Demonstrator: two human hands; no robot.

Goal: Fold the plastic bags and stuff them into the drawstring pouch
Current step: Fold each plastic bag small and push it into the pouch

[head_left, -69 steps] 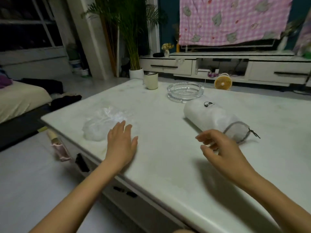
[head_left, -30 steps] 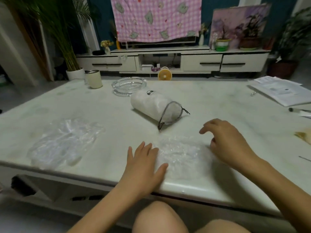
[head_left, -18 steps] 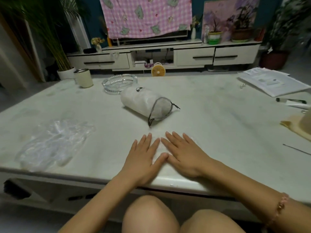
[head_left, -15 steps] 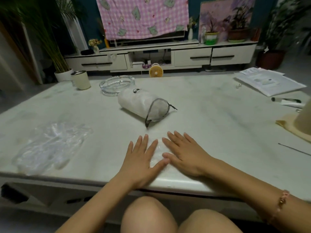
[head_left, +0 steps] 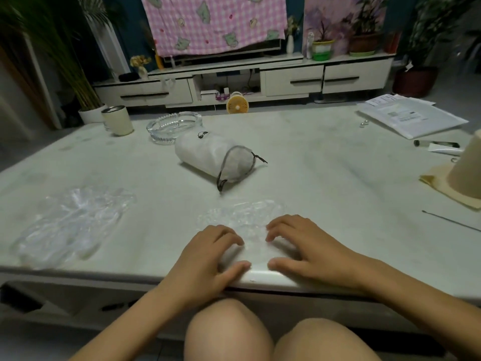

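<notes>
Near edge of the pale marble-look tabletop (head_left: pixel 338 178), centre: one crumpled clear plastic bag (head_left: pixel 242 214) lies spread flat. Left hand (head_left: pixel 210 256) and right hand (head_left: pixel 307 248) both sit on its near part, fingers curled onto the film and thumbs opposed at the edge. Each appears to pinch the bag, though the film is hard to read. No crease visible; fold not yet made.

White cylindrical drawstring pouch (head_left: pixel 213 157) lies on its side toward the tabletop's middle, grey-rimmed end facing the hands, apart from the bag. It looks plump — contents not identifiable.

Second heap of clear plastic film (head_left: pixel 73 220) waits toward the near left corner, untouched.

Judgement: early stage — this bag to fold and stuff, then the heap.
</notes>
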